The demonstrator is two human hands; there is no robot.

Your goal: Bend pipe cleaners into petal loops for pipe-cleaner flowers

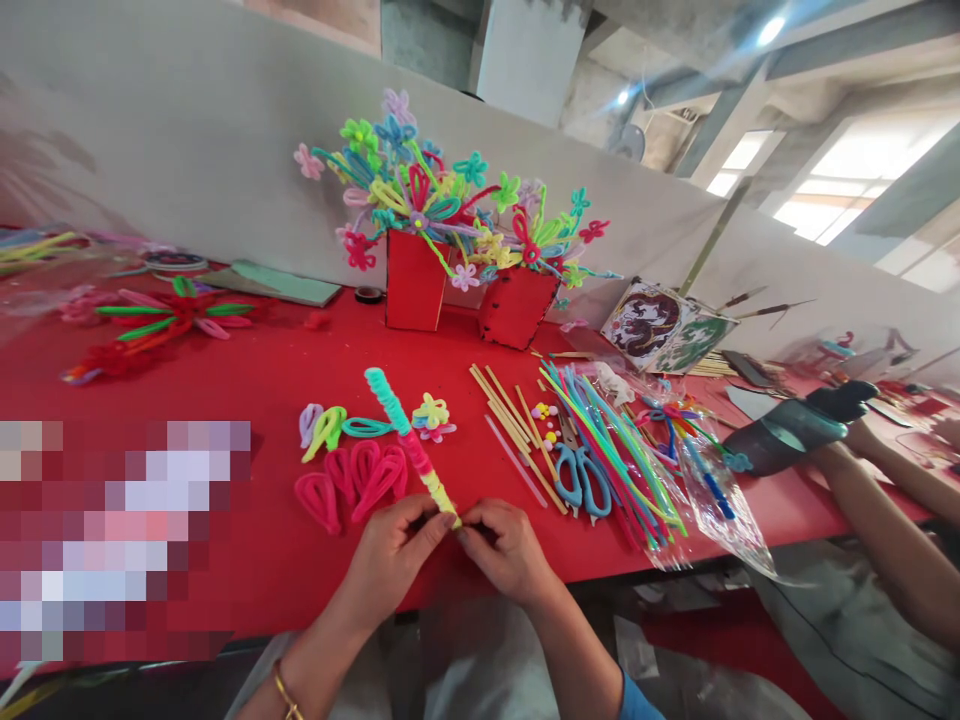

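A stick-like rod wrapped in fuzzy pipe cleaner (405, 432), turquoise at its top, pink in the middle and yellow below, slants up from my fingers. My left hand (397, 555) pinches its yellow lower end. Fingertips of my right hand (504, 552) are pressed together at the same end, close to the left thumb. Beyond my left hand lie bent pink pipe cleaner loops (360, 478). Lilac and yellow-green loops (325, 430) and a turquoise loop (365, 428) sit behind them. A small pastel pipe cleaner flower (433, 415) rests right of the rod.
Wooden sticks (517, 430), blue-handled scissors (581, 480) and a bundle of pipe cleaners (619, 455) lie to the right. Two red vases (416, 282) of pipe cleaner flowers stand at the back. A dark bottle (787, 432) lies near another person's arm (877, 530).
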